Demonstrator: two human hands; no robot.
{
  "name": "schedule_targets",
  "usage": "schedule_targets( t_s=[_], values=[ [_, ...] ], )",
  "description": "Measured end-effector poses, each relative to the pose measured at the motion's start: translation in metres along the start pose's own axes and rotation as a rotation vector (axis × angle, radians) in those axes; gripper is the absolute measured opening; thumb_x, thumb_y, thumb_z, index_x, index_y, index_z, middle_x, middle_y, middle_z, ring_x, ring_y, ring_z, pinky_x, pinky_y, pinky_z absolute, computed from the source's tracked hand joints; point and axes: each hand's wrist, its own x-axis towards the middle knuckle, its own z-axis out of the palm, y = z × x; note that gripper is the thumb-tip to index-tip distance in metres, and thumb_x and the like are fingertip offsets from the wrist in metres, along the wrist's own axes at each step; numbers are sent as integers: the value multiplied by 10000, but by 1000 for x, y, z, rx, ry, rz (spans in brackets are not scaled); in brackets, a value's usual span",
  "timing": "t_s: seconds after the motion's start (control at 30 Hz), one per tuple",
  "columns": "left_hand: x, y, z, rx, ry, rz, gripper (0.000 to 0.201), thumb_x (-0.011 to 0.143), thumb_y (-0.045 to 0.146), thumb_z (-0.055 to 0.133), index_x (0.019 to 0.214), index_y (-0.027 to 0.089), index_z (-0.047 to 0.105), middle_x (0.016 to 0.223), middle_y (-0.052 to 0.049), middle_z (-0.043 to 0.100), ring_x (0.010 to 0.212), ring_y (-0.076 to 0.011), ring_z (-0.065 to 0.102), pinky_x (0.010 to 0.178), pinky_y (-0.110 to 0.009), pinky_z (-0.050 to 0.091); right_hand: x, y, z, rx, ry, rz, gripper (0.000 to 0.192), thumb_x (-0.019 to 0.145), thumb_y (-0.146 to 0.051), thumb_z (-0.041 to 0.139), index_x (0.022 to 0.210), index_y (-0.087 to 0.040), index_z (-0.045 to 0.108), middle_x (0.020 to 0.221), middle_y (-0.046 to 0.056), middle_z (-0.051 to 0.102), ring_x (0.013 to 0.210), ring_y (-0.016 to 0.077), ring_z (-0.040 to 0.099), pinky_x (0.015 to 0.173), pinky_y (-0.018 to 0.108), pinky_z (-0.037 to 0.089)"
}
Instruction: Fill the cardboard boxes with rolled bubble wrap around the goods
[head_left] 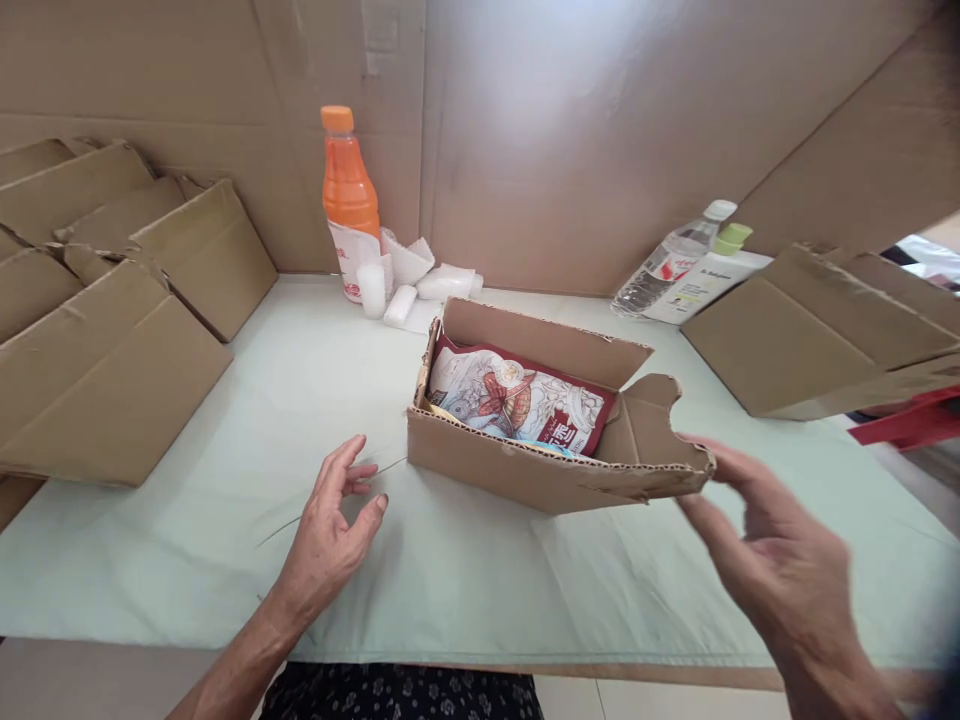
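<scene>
A small open-topped cardboard box sits mid-table, its right end torn and ragged, with a flap bent outward. Inside lies a dark red and white printed food pouch; yellow and blue edges of other packaging peek out under it. My right hand is at the box's right corner, thumb on the near side and fingers partly behind the flap, gripping that corner. To the left of the box, my left hand hovers with its fingers apart, touching nothing.
Several cardboard boxes stand at the left, another box at the right. At the back are an orange drink bottle, white foam wrap rolls, a leaning clear water bottle and a white green-capped tube. Cardboard walls enclose the table.
</scene>
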Motion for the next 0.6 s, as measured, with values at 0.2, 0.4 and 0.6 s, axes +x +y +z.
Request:
schedule_targets(
  t_s=[0.2,0.4,0.6],
  values=[
    [23,19,17,-54,-208,15,692,854,340,610,1504,226,402,1168,-126,682,1013,-239,700,606,-276,521,-29,27,47,50,-482,197,425,805,-587,665,1015,-223,737,1013,107,787,855,322,741,577,361,582],
    [61,28,47,-133,-219,49,693,798,270,600,1466,193,430,1091,-89,692,963,-217,701,739,-307,542,19,31,91,134,-488,213,436,778,-603,686,931,-195,690,878,106,768,751,283,696,637,358,550],
    [119,7,42,-82,-95,128,532,749,261,590,1270,161,630,1299,-134,647,880,-191,705,745,-311,575,60,45,135,160,-317,172,406,788,-574,622,931,-195,602,838,78,696,723,226,628,657,344,507]
  ],
)
